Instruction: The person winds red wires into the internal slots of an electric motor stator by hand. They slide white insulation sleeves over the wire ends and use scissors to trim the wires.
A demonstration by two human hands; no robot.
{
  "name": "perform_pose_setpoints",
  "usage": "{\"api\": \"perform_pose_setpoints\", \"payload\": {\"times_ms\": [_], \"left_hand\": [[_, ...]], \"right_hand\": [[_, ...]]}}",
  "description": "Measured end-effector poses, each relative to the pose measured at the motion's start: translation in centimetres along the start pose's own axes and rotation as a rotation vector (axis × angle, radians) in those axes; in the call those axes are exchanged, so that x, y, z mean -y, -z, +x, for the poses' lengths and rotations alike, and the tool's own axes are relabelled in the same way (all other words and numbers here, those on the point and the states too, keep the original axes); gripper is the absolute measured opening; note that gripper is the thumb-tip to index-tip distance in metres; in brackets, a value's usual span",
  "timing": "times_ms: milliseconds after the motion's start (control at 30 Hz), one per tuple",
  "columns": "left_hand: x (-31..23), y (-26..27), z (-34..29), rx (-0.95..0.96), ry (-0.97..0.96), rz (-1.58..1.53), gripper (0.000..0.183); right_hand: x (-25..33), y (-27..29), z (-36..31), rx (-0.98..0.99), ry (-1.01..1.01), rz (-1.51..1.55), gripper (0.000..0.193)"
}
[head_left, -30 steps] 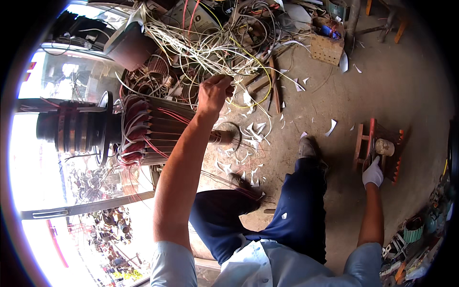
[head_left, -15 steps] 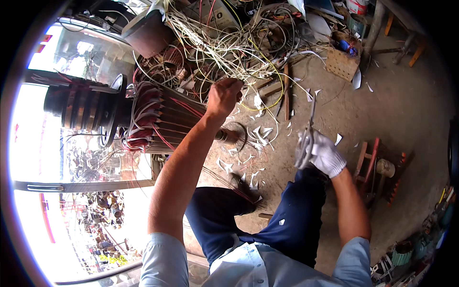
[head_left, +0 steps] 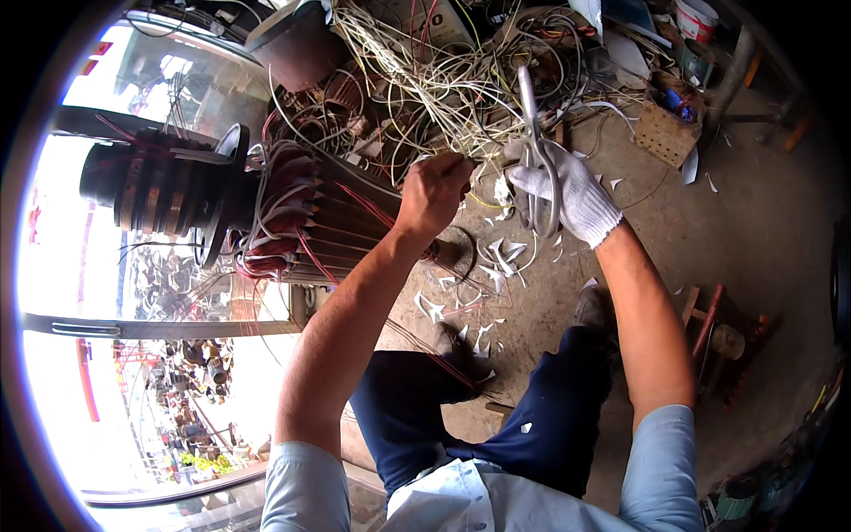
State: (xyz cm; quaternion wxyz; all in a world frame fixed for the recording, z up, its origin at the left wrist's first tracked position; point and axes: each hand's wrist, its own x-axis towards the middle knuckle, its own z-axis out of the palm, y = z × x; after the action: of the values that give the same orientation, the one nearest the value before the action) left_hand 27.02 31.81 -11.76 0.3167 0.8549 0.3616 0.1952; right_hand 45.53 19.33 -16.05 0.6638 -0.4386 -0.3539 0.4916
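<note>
My bare left hand point(head_left: 434, 191) is closed in a pinch beside the slotted core of a large motor rotor point(head_left: 341, 235). What its fingertips hold, possibly a pale strand, is too small to make out. Just to its right, my white-gloved right hand point(head_left: 572, 195) grips a pair of scissors point(head_left: 547, 177) by the looped handles. Their blades point away from me, over the wire pile. Red and white leads spread around the coil ends of the rotor, which lies on its side with its black ringed shaft end point(head_left: 146, 186) to the left.
A tangle of pale wires point(head_left: 417, 89) fills the far side, with a dark bucket point(head_left: 297, 44) at its left. Farther right stands a perforated box point(head_left: 667, 133). White scraps point(head_left: 501, 257) litter the floor, and a small wooden stool point(head_left: 714, 332) is on the right.
My right hand has brought the scissors up and leftward from near my knee to beside my left hand. My left hand has shifted slightly right, still pinched.
</note>
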Motion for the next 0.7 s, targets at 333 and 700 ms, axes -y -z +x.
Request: {"api": "perform_pose_setpoints", "payload": {"times_ms": [333, 700], "left_hand": [[-0.2, 0.4, -0.3, -0.022, 0.153, -0.213, 0.025], [-1.5, 1.8, -0.9, 0.017, 0.249, -0.449, 0.027]], "right_hand": [[2.1, 2.2, 1.1, 0.492, -0.224, -0.627, 0.035], [3.5, 2.7, 2.0, 0.566, 0.192, -1.060, 0.035]]}}
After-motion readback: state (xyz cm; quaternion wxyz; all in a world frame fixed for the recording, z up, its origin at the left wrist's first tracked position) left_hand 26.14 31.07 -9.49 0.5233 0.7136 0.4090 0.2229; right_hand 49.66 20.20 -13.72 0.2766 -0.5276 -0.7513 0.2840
